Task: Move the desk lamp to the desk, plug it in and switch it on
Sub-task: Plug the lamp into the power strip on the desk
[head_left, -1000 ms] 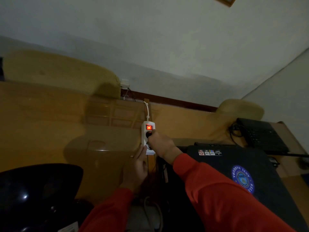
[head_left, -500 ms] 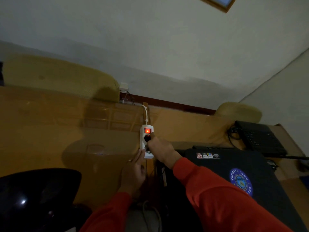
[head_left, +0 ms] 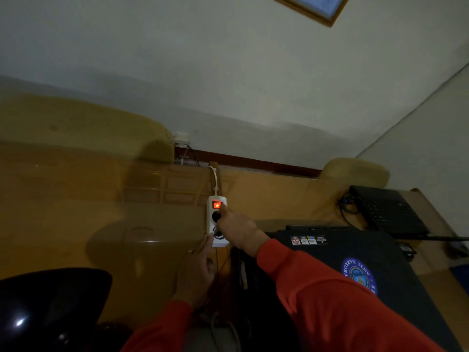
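Both hands work at the white power strip. The left hand braces its near end with flat fingers, while the right hand pinches a black plug below the lit red switch, apparently seating it.

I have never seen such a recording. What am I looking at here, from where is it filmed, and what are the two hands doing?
There is no machine: a person in red sleeves wears a camera on the head, looking forward and down. On the wooden desk lies a white power strip with a lit red switch. The right hand rests on the strip, on a dark plug; whether it has a grip on the plug is unclear. The left hand touches the strip's near end. The glossy black shape at lower left may be the lamp.
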